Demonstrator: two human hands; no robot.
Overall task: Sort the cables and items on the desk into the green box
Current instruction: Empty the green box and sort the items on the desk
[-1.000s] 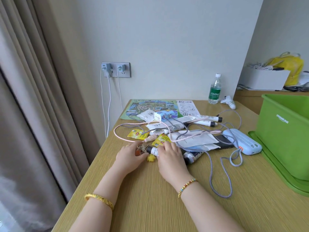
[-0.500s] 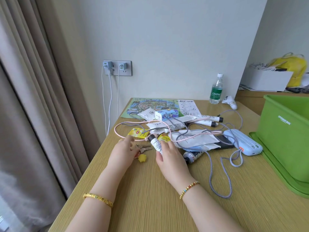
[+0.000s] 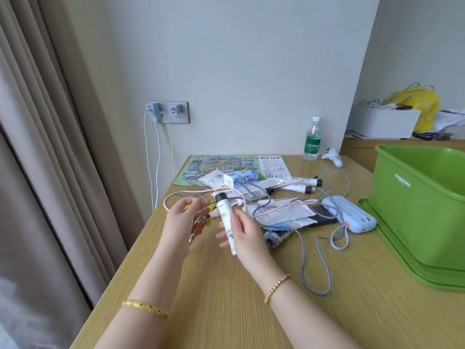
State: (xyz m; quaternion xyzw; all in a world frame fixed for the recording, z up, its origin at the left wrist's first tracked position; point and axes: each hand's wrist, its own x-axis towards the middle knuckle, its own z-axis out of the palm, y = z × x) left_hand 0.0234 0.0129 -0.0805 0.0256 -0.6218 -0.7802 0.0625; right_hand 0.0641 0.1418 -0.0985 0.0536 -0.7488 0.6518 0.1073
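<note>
My right hand [image 3: 247, 234] holds a white tube with a black cap [image 3: 224, 214] upright above the desk. My left hand [image 3: 179, 224] grips a bunch of keys [image 3: 200, 224] lifted off the wood, with a bit of yellow behind them. Beyond both hands lies a pile: a pink cable [image 3: 279, 206], a grey braided cable [image 3: 313, 260], a pale blue power bank [image 3: 348, 214], papers [image 3: 284, 212], two more white tubes [image 3: 303, 183] and a small blue box [image 3: 240, 178]. The green box [image 3: 422, 210] stands open at the right on its lid.
A colourful map [image 3: 216, 165] lies at the back of the desk. A water bottle [image 3: 312, 139] and a white controller [image 3: 333, 156] stand by the wall. Two chargers [image 3: 163, 110] hang in the wall socket. A curtain [image 3: 50, 147] runs along the desk's left edge.
Both hands have risen from the desk. The right one picked up the white tube and turned it upright; the left one lifted the keys.
</note>
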